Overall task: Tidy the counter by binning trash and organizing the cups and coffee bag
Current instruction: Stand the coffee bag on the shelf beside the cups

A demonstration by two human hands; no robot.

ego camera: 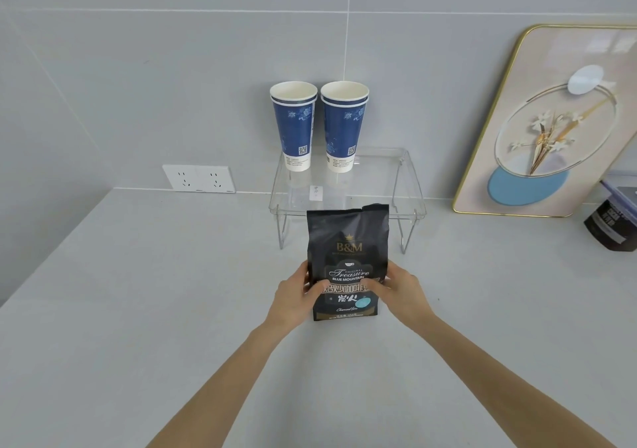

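A black coffee bag (pixel 348 240) with gold lettering stands upright on the grey counter, just in front of a clear acrylic shelf (pixel 379 185). My left hand (pixel 296 296) grips the bag's lower left side and my right hand (pixel 400 292) grips its lower right side, thumbs across the front. On top of the shelf, at its back left, stand two stacks of blue-and-white paper cups (pixel 294 127) (pixel 343 127), side by side and upright.
A gold-framed picture (pixel 551 120) leans on the wall at the right. A dark container (pixel 613 220) sits at the far right edge. A white double socket (pixel 199 178) is on the wall to the left of the shelf.
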